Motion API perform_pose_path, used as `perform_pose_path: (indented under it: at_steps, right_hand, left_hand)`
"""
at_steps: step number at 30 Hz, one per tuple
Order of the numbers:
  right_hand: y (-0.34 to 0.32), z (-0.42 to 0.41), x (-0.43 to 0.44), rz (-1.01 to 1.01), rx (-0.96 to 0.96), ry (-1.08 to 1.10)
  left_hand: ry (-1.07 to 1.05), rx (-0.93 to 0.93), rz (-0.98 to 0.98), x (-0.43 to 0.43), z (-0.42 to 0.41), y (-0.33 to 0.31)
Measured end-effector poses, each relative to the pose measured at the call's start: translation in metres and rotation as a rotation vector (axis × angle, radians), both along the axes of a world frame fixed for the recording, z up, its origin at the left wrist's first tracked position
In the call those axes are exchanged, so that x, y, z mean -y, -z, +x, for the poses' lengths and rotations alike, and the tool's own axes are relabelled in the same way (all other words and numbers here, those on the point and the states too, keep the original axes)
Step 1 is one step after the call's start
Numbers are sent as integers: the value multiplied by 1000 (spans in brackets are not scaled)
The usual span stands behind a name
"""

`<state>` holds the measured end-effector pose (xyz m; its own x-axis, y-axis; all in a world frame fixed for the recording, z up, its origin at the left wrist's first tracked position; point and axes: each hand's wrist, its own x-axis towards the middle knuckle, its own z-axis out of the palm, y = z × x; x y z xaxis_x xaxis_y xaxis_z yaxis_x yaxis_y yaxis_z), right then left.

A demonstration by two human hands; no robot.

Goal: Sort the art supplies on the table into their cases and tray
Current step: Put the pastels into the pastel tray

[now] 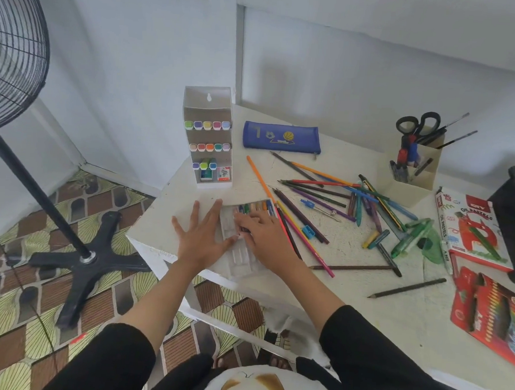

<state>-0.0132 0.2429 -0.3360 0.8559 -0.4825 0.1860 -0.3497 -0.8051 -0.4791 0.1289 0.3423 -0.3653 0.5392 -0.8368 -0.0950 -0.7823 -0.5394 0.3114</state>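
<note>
Surface's [349,307] left edge: left hand [202,236] is lying wide-fingered against tray [240,264]; right hand [263,235] is curling over pastels [257,207], grip unclear.

The box [472,233] reads "OIL PASTELS" on front and side.

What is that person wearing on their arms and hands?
Black long sleeves: the left sleeve and right sleeve both end near the elbows, leaving the forearms bare. The left hand and right hand are bare too, with no gloves, rings or watch that I can see.
</note>
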Motion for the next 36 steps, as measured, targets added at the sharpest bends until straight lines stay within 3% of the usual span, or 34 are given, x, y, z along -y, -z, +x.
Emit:
perform_pose_path:
  at_steps: [11,14,18,22,26,33,36]
  right_hand:
    - [0,-6,5,125,14,60]
    - [-11,-31,29,199,106,187]
    - [-17,-83,64,64,193,489]
    - [-8,-139,93,75,75,827]
    - [-4,-174,96,70,-34,1001]
    - [-5,-188,85,38,-234,1065]
    - [-1,-189,83,12,-219,1075]
  left_hand:
    - [-9,21,-20,0,-1,1]
    - [-15,25,-17,0,-1,1]
    - [-22,27,-26,0,-2,0]
    - [-23,16,6,1,-4,-3]
    - [-24,12,-11,1,-3,-3]
    - [-28,7,-20,1,-3,-1]
    - [-30,8,-16,1,-3,-1]
